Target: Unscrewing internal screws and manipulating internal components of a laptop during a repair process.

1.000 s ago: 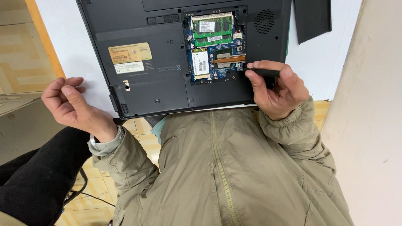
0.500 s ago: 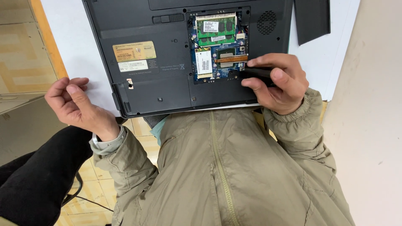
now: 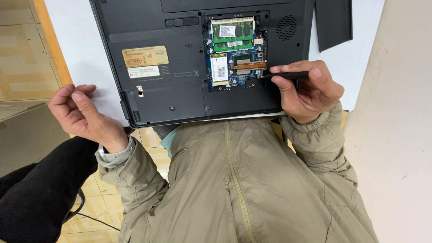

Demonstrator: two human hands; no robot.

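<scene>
Head view: right hand has drawn back slightly, fingers pinching a black screwdriver, tip beside the upturned laptop's open circuit-board bay; left hand stays off the table's edge, loosely curled, empty.

Laptop on table, cover panel beside it

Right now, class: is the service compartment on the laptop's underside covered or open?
Open. The laptop compartment shows bare green memory modules and blue circuit board; a black cover panel lies aside.
</scene>
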